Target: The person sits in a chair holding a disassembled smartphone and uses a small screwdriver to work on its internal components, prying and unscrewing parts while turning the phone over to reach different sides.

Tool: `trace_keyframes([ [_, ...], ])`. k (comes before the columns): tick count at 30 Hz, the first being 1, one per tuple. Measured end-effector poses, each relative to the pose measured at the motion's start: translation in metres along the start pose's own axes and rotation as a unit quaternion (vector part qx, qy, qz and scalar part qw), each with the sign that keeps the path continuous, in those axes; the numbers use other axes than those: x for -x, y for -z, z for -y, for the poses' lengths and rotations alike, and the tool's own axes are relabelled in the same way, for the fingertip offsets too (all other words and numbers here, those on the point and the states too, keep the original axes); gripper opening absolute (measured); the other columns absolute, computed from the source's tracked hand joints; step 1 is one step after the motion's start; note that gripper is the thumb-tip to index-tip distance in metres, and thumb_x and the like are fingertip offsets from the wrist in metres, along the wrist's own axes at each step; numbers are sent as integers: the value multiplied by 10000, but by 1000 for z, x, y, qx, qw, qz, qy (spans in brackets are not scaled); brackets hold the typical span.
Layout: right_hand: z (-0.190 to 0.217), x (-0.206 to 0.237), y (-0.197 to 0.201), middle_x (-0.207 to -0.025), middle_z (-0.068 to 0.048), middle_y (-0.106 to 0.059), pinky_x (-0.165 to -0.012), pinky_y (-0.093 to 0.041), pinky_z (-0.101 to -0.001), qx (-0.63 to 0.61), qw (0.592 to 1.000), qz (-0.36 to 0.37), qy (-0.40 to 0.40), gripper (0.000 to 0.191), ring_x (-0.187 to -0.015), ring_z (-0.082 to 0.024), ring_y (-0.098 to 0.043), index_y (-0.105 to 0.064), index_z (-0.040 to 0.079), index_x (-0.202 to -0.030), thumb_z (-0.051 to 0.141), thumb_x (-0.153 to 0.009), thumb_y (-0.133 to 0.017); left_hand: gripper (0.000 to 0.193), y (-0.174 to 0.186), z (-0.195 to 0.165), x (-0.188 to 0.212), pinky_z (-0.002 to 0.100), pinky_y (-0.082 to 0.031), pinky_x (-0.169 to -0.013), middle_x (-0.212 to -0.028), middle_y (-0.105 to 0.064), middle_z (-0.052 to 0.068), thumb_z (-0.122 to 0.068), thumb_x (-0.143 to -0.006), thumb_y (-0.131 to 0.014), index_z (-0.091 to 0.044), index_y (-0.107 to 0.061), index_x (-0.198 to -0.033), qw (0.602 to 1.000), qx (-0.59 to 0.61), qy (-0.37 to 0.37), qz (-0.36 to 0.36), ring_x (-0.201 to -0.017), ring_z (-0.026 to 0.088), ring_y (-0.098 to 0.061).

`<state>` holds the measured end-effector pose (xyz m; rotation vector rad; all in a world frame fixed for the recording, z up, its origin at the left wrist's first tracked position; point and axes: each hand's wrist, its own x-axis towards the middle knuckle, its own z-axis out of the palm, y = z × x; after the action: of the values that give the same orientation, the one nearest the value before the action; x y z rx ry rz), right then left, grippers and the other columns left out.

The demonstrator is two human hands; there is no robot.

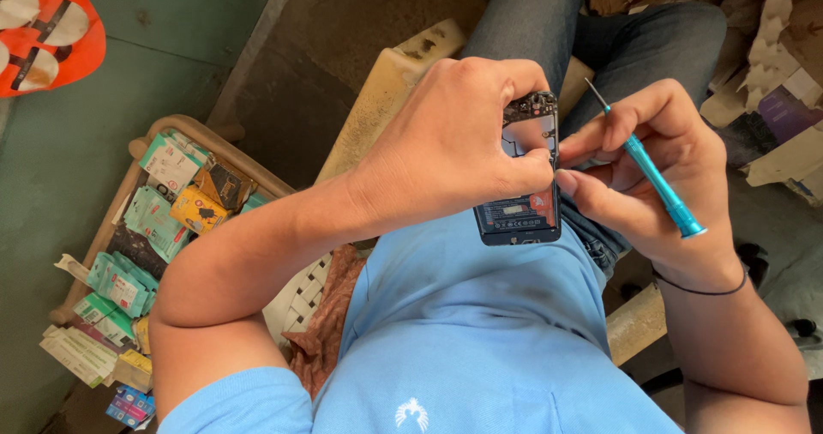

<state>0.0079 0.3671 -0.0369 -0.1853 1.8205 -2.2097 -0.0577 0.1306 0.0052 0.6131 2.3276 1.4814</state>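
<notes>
While the person's light-blue shirt fills the bottom of the view, both hands work just above it over the lap. Held upright between them is a dark rectangular phone with its back cover off, its blue-black battery and circuit board exposed; its lower end nearly touches the shirt. The left hand curls over the phone's left edge and upper part, fingers pressed together and gripping it, the thumb lying across the open back. The right hand meets the phone's right edge, its thumb and forefinger pinched together at the opening beside the board; what they hold there, if anything, is too small to tell. Tucked across the same hand's other fingers lies a slim turquoise metal screwdriver, its thin tip pointing up and to the left, away from the phone. A thin black band circles the right wrist. Beyond the hands are blue jeans and a worn cream seat edge. Farther left, a pale tray holds many small green, yellow and white packets. Torn brown cardboard lies at the far right.
</notes>
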Motion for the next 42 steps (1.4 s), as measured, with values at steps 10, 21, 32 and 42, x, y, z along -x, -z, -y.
trace_keyframes([
  [10, 5, 10, -13, -1138, -191, -675, -884, -676, -368, -16, 1000, -15, -10, 416, -1001, -219, -747, -430, 21, -1195, -153, -925, -694, 294, -2, 0, 1, 340, -567, -666, -783, -743, 112, -248, -740, -728, -12, -685, -909, 1000, -1, 20, 12, -682, 218, -741],
  [21, 0, 10, -17, -1223, -247, -646, -898, -663, -400, -52, 998, -16, 8, 309, -1018, -265, -741, -442, 10, -1164, -154, -972, -621, 251, 1, 2, 0, 304, -555, -683, -789, -744, 65, -232, -753, -735, -31, -687, -895, 1000, 16, 15, 4, -713, 164, -727],
  [32, -4, 2, -34, -1082, -235, -700, -736, -645, -292, -30, 994, -94, 49, 272, -829, -170, -730, -467, -11, -1078, -153, -990, -681, 163, 10, -10, 1, 256, -518, -589, -783, -746, 20, -173, -794, -733, -57, -678, -894, 998, 51, 31, 12, -651, 95, -680],
  [42, 0, 2, -35, -1035, -182, -699, -790, -651, -297, -54, 992, -102, 45, 297, -892, -167, -732, -490, 1, -1080, -159, -960, -710, 194, 4, -12, 10, 312, -522, -644, -842, -711, 34, -173, -826, -784, -66, -646, -909, 999, 0, -41, -34, -732, 180, -702],
])
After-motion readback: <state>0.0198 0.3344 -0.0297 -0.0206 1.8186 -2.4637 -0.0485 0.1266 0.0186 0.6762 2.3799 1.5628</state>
